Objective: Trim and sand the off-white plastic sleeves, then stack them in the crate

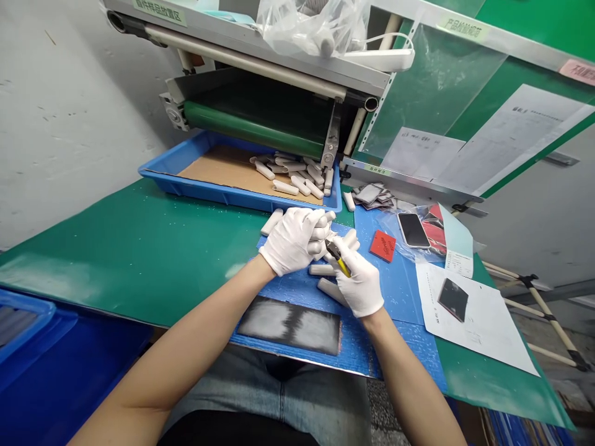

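Both hands wear white gloves. My left hand point(294, 240) is closed round a white cylindrical part point(327, 218), held above the blue mat point(400, 279). My right hand point(360, 280) grips a small yellow-handled cutting tool point(338, 258), its tip against the part in my left hand. Two more white cylinders point(325, 270) lie on the mat under my hands, and another one point(272, 221) lies left of them.
A blue tray point(186, 179) with a cardboard liner holds several white cylinders point(297, 176) below a green conveyor point(251, 130). A red block point(382, 245), a phone point(413, 230), papers point(478, 322), a dark sanding pad point(290, 324) and a blue bin point(23, 319) surround the mat.
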A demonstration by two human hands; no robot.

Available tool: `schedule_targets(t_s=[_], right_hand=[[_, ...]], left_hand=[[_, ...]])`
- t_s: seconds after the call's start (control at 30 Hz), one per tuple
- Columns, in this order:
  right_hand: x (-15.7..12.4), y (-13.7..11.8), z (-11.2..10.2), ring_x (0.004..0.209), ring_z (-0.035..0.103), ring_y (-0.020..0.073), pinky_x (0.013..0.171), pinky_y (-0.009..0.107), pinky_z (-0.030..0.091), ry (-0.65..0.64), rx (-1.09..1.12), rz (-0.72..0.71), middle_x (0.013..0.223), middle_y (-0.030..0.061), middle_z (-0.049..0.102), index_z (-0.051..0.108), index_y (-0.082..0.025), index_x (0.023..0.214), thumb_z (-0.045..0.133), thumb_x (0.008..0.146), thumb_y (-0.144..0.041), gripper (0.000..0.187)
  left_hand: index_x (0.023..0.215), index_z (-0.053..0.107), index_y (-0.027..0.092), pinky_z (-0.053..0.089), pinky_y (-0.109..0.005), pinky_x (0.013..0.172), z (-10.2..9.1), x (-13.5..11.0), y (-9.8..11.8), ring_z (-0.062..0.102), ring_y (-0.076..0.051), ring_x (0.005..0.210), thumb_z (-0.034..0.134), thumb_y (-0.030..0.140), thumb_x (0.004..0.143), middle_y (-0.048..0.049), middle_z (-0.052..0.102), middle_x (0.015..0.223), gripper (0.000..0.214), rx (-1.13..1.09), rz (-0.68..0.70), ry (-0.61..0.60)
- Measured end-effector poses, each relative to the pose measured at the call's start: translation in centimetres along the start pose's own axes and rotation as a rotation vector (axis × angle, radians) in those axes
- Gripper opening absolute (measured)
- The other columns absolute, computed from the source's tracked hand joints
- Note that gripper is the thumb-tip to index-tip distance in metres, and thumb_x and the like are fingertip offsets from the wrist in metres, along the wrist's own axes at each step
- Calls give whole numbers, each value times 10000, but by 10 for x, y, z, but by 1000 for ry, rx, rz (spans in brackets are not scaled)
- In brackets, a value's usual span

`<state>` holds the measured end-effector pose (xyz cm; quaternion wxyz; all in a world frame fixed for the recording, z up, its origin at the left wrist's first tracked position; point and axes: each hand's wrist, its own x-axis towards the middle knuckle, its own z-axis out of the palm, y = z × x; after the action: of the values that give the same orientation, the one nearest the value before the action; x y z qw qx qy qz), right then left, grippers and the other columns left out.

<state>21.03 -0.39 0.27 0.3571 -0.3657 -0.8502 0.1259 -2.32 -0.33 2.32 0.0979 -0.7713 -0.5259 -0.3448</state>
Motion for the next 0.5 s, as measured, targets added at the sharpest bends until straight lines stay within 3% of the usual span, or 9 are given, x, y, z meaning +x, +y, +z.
schedule_targets(t_s=[0.07,0.2,0.5], right_hand=[[3,2,-2,1037,748,254,887,367,615,38,-110,11,1182,77,765,546,-298,1586,557,1053,-291,533],[8,5,-6,963,710,284,832,392,598,12,-319,-4,1087,119,752,553,-262,1588,575,1047,-293,542],[5,3,-7,998,730,287,855,399,611,-45,-289,-15,1227,120,754,506,-284,1624,631,1009,-271,628]], left_hand=[[1501,494,137,500,-485,942,-1,0,4,613,-324,1062,636,375,902,-141,654,1209,660,3,-18,-29],[1577,464,185,486,-484,988,-2,-1,10,592,-318,1105,610,410,955,-129,639,1255,677,-1,-32,-67],[1552,494,170,477,-473,981,-3,-2,10,571,-320,1083,632,354,916,-125,638,1246,676,5,-6,-28]])
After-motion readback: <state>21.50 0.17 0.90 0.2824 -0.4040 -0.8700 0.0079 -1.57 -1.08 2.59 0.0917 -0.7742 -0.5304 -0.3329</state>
